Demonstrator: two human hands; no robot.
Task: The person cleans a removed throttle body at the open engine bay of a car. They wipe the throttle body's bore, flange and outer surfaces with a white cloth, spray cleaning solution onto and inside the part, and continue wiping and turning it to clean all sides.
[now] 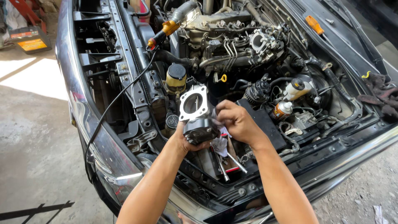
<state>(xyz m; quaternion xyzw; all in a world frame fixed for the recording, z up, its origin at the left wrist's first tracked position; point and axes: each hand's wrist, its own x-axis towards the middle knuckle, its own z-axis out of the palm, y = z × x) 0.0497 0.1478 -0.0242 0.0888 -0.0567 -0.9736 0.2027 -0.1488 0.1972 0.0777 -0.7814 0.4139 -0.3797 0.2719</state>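
I hold a metal throttle body point(195, 108) with a round bore and square flange over the open engine bay. My left hand point(187, 141) grips its dark lower housing from below. My right hand point(235, 121) is closed on the part's right side, with a bit of white cloth point(220, 143) under the fingers. Several hand tools with red handles point(226, 164) lie just beneath my hands on the front crossmember.
The engine point(232, 39) sits at the top centre with hoses and an orange-tipped tube point(168, 28). A yellowish reservoir point(175, 79), a spray can point(282, 110) and a white-capped bottle point(296, 88) stand nearby. A dark rag point(379, 93) lies on the right fender. Concrete floor point(37, 141) is at left.
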